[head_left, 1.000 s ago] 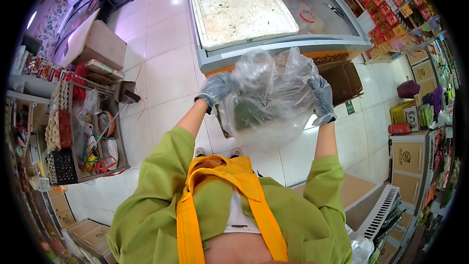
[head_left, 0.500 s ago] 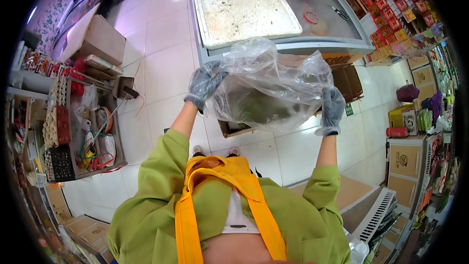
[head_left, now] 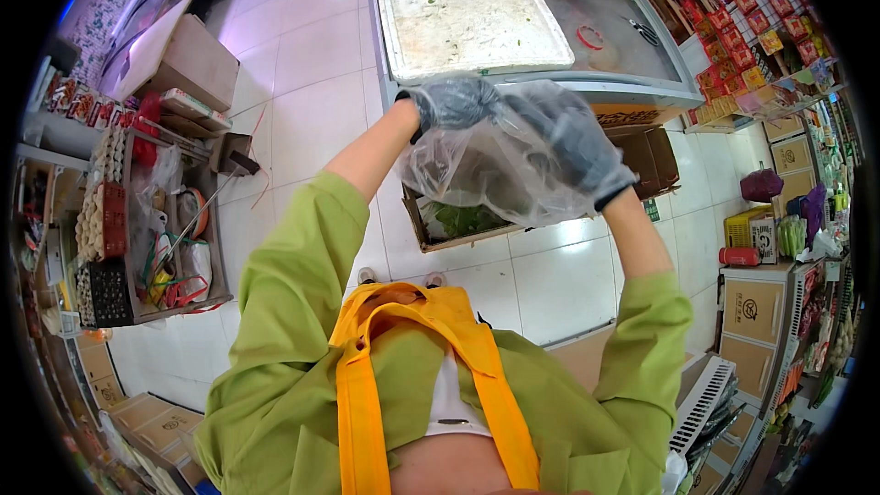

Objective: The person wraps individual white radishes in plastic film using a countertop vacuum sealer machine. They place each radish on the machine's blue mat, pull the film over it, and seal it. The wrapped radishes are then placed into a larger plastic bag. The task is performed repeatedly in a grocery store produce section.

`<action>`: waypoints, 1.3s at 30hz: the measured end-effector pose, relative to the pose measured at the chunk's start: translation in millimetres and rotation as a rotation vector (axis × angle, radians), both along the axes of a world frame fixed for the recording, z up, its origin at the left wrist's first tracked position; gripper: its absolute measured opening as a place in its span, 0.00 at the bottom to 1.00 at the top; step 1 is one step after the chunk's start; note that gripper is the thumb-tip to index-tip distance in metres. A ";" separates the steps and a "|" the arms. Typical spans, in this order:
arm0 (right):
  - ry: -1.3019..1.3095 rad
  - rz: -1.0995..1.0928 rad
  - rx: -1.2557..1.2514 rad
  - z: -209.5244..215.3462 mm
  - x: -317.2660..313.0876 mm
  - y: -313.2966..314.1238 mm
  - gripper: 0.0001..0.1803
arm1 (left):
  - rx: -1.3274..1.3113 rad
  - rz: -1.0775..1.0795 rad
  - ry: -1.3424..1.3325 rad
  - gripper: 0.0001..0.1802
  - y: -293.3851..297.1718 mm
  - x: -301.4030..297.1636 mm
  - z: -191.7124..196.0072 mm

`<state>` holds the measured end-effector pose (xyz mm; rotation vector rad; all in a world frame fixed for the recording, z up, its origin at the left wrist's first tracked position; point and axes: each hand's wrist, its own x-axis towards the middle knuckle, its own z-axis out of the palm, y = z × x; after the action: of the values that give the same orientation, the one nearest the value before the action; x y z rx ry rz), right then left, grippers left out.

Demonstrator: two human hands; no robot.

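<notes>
1. Holds clear plastic bag above and partly over open cardboard box, just before freezer.
2. Grips bag's upper edge in gloved left hand, fingers curled closed.
3. Extends gloved right hand close beside left, partly veiled by plastic; cannot tell how far open.
4. Done, by judgement: opened out, upper edge bunched.
5. Not yet done: no knot visible; leafy greens showing in box, bag contents uncertain.
</notes>
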<state>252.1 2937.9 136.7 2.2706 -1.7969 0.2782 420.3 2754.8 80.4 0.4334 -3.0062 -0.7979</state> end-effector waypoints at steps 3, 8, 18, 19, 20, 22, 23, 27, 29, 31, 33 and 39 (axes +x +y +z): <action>-0.287 -0.133 0.258 -9.6 -20.2 -28.1 0.21 | -0.351 0.224 0.445 0.22 14.7 9.1 29.9; -0.516 -0.485 0.289 -38.2 -89.5 -55.0 0.19 | 0.018 0.503 0.721 0.44 144.4 85.0 -68.9; -1.351 -0.501 0.361 -140.2 -114.0 -43.4 0.27 | 0.135 0.540 0.514 0.22 181.1 0.2 -189.3; -1.228 -0.357 0.262 -103.6 -91.5 -40.5 0.29 | 0.273 0.671 0.684 0.20 167.5 15.0 -189.1; -1.111 -0.198 0.159 -83.2 -73.8 -39.2 0.32 | 0.393 0.801 0.861 0.18 152.9 31.4 -186.6; -1.051 -0.274 0.283 -116.7 -72.1 -19.3 0.32 | 0.362 0.549 0.113 0.18 133.5 58.3 -159.0; -0.614 -0.381 0.471 -149.6 -77.8 -8.8 0.31 | 0.357 0.395 -0.267 0.18 140.2 69.8 -153.9; -1.179 -0.292 0.145 -178.1 -54.8 -18.3 0.31 | 0.458 0.952 0.588 0.26 108.5 126.2 -190.0; -1.545 -0.348 0.011 -154.8 -25.6 -17.2 0.32 | 0.475 1.185 0.838 0.38 105.8 153.5 -166.8; -1.572 -0.397 0.010 -161.1 -11.4 -20.3 0.30 | 1.068 1.336 1.350 0.42 125.3 168.4 -197.1; -1.638 -0.372 0.171 -220.1 -18.8 -11.4 0.25 | 1.369 1.188 1.132 0.40 168.7 159.0 -224.0; -1.666 -0.437 0.199 -175.8 11.2 -32.3 0.22 | 0.785 0.955 0.857 0.37 156.4 100.4 -271.5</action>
<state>263.4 2905.6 -39.2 1.4393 -2.8354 2.4549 520.7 2911.2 -191.0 1.0394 -1.3654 -1.4447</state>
